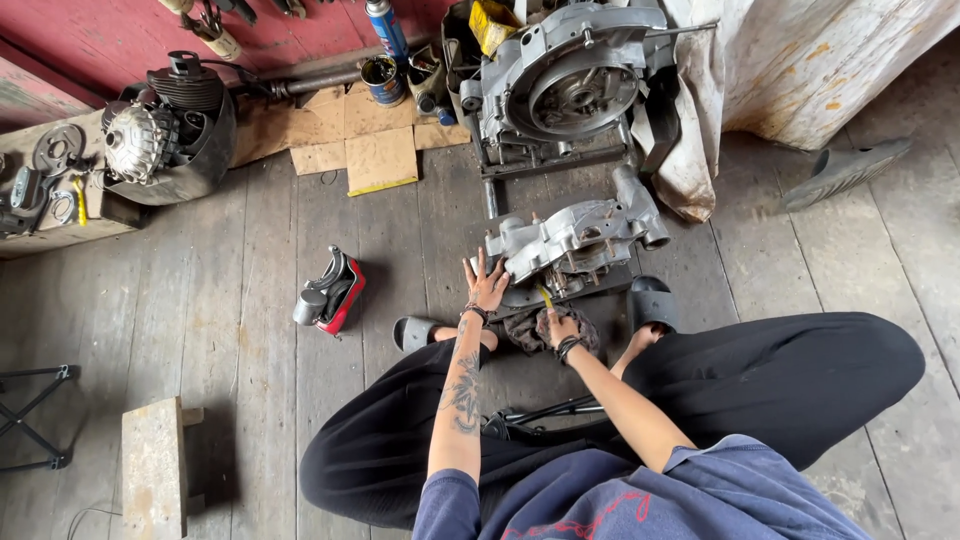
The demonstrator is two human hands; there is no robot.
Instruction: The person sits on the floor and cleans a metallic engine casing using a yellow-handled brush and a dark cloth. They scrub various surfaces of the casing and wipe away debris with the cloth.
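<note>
I sit on a low seat over a wooden floor, legs spread, in black trousers. A grey metal engine casing (pixel 575 235) lies on the floor in front of me. My left hand (pixel 487 285) rests flat, fingers spread, against the casing's near left end. My right hand (pixel 558 325) grips a yellow-handled tool (pixel 546 297) that points up toward the casing's underside. A dark rag (pixel 525 332) lies bunched just under that hand.
A larger engine block (pixel 575 75) stands behind, beside a white tarp (pixel 790 60). A red and black machine part (pixel 332 290) lies left. Cardboard pieces (pixel 380 160), cans, a finned engine (pixel 165 130), a wooden block (pixel 153 465) and a loose sandal (pixel 845 170) surround me.
</note>
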